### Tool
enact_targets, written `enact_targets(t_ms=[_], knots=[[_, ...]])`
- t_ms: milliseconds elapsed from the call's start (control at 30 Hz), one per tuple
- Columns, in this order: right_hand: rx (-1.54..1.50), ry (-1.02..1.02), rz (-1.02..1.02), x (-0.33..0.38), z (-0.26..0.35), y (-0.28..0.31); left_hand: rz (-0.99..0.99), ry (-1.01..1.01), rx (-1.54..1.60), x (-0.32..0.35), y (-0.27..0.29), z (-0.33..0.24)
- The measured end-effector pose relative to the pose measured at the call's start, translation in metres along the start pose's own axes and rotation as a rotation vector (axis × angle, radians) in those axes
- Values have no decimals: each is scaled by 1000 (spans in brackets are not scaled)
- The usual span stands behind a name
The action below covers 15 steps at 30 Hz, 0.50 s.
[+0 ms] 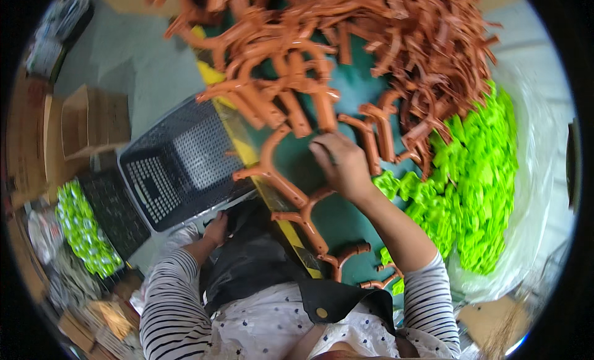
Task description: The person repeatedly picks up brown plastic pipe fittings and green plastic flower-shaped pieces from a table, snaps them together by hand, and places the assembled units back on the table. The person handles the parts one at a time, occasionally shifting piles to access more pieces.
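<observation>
Take your right hand (340, 165) as the clock's centre, twelve pointing away from you. It hangs over the green bench (356, 227), fingers curled close; blur and angle hide whether they are clamped on a part or simply together, so I cannot tell. The nearest upright-lying orange-brown part (323, 109) ends right by your fingertips, towards eleven o'clock.

More of these glossy forked parts lie loose: one big branching piece (281, 186) between eight and nine o'clock, another (309, 227) at seven, and a smaller curved one (339, 261) at six, near you. The main heap (427, 50) rises at one to two o'clock, with a bright green pile (476, 193) between three and four, its far side against clear plastic sheeting (535, 174).

Your left hand (216, 230), at eight o'clock, is low beside your dark apron (247, 261); its grip can't be made out. The grey crate (198, 149) sits at nine.

You seem to be sorting or laying out single forked parts from the heap. The next move seems to call for a clean pinch on one stem, lifted free of its tangled neighbours without dragging the loose row.
</observation>
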State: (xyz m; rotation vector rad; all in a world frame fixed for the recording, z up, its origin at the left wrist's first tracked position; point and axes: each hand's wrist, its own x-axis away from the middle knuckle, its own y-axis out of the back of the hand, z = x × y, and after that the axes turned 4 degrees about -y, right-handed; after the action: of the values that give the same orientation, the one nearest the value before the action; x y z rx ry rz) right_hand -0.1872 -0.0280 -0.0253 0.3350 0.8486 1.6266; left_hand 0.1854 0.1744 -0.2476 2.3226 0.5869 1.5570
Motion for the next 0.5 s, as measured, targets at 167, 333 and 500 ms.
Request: enact_targets(t_ms=[167, 333, 500], knots=[[163, -98, 141, 2, -3, -1, 117, -169, 17, -17, 11, 5], [447, 133, 243, 17, 54, 14, -250, -167, 942, -116, 58, 50], [199, 646, 755, -51, 117, -64, -239, -2, 78, -248, 52, 88]])
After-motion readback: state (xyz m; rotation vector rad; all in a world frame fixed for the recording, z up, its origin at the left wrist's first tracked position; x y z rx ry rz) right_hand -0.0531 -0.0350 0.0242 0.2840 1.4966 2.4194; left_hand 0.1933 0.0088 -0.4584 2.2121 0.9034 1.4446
